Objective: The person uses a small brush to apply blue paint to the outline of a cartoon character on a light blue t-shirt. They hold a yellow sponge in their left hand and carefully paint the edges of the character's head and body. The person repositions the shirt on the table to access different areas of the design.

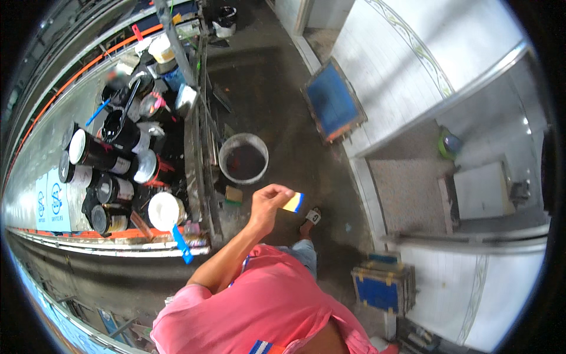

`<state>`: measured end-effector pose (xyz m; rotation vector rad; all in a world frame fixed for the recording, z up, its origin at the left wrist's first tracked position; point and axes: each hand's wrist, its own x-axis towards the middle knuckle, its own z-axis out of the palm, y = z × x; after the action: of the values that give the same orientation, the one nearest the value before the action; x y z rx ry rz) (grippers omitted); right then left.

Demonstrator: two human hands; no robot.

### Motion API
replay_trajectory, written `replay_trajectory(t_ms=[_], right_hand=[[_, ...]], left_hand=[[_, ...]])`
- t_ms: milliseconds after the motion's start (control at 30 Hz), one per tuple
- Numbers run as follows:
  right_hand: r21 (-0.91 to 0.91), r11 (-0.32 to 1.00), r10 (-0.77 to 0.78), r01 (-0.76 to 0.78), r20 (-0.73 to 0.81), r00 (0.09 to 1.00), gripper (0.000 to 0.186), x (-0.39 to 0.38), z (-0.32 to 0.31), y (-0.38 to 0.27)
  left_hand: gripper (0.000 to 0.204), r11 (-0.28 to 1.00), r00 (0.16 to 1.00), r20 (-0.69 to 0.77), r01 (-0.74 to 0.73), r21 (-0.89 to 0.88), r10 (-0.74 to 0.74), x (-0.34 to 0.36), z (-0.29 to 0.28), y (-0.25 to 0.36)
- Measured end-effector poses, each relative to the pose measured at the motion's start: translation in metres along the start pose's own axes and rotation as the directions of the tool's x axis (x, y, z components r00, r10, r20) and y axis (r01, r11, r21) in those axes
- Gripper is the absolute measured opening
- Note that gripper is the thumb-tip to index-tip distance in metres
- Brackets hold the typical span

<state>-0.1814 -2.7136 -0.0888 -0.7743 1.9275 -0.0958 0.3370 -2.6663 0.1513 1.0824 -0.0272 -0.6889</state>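
My left hand (267, 205) reaches out in front of my pink shirt, thumb and fingers pinched together. Between them is a small flat yellow piece with a blue edge (294, 202); its exact kind I cannot make out. Below and beyond it lies the dark floor, with one sandalled foot (313, 216) showing. A round bucket with dark contents (244, 135) stands on the floor just past the hand. My right hand is out of sight.
At left, a bench holds several black tubs (97, 154) and a white tub (166, 211) with a blue-handled tool (182, 244) across it. Blue framed screens lean by the right wall, one far (335, 100), others nearer (378, 292). A yellow-green sponge-like block (233, 194) lies beside the bench.
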Motion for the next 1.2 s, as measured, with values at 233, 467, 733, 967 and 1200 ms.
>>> replay_trajectory(t_ms=[233,467,733,967,1200], right_hand=[[-0.527,0.740,-0.286,0.418,0.316,0.905,0.019,0.168,0.069,-0.331],[-0.042,0.614,-0.672,0.788,0.496,0.550,0.008,0.174,0.318,-0.785],[-0.026,0.323,-0.739,0.946,0.617,0.270,0.012,0.079,0.565,-0.951],[-0.217,0.856,-0.373,0.469,0.368,0.851,0.011,0.191,0.620,-0.960],[-0.572,0.633,-0.255,0.522,0.483,0.838,0.025,0.195,0.813,-1.110]], left_hand=[[0.008,0.988,0.932,-0.354,-0.121,-0.095,0.079,0.141,0.015,0.025],[0.013,0.876,0.754,-0.615,-0.437,-0.206,0.232,0.261,0.023,0.076],[0.012,0.866,0.700,-0.698,-0.435,-0.248,0.151,0.485,-0.019,0.143],[0.007,0.866,0.678,-0.697,-0.471,-0.168,0.233,0.679,-0.041,0.271],[0.010,0.821,0.606,-0.743,-0.554,-0.138,0.284,0.880,-0.082,0.343]])
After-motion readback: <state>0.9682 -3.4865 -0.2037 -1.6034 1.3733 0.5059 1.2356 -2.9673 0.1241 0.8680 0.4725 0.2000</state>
